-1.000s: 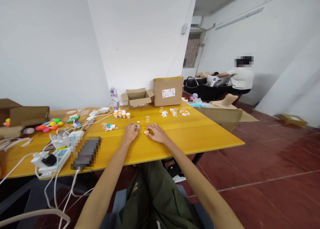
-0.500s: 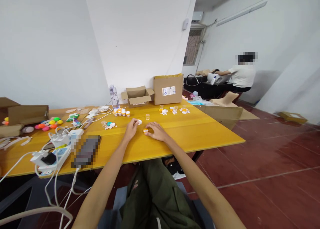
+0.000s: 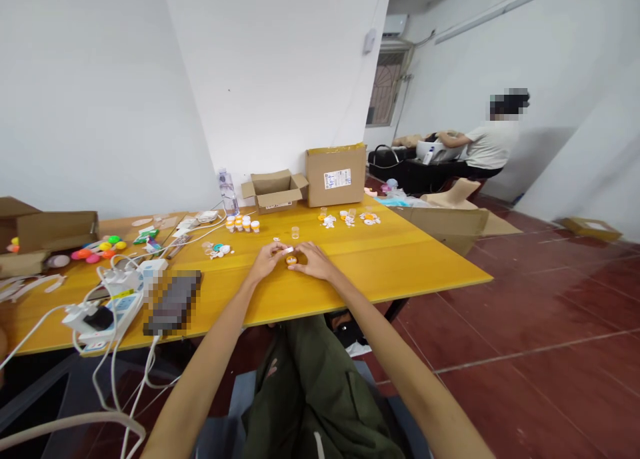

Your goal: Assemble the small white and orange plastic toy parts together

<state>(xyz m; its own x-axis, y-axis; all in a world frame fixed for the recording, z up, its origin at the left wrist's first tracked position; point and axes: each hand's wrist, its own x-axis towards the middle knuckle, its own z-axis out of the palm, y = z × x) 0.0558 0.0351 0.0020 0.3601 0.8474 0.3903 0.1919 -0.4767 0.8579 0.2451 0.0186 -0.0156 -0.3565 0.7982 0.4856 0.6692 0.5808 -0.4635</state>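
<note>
At the middle of the yellow desk point(image 3: 410, 265), both hands have come together over one small orange cup point(image 3: 291, 261). The left hand point(image 3: 269, 259) pinches a small white lid point(image 3: 287, 251) between thumb and forefinger, fingers clamped on it right above the cup. The right hand point(image 3: 311, 260) steadies that cup from the side, fingers curled against it, cup resting on the desk. Looks like the capping step: lid poised, not yet seated. What follows would call for lining the lid squarely over the rim and pressing down while the cup is kept from sliding.

Behind the hands, a clear empty cup point(image 3: 295, 232) stands alone, a row of orange-and-white pots point(image 3: 242, 224) sits near a water bottle point(image 3: 225, 191), and loose parts point(image 3: 349, 218) lie scattered by two cardboard boxes point(image 3: 335, 174). Off to the left, cables and a power strip point(image 3: 107, 305), plus bright coloured balls point(image 3: 97, 249). Red tiled floor point(image 3: 540, 325), white walls, and another person point(image 3: 487, 145) working at a far bench.
</note>
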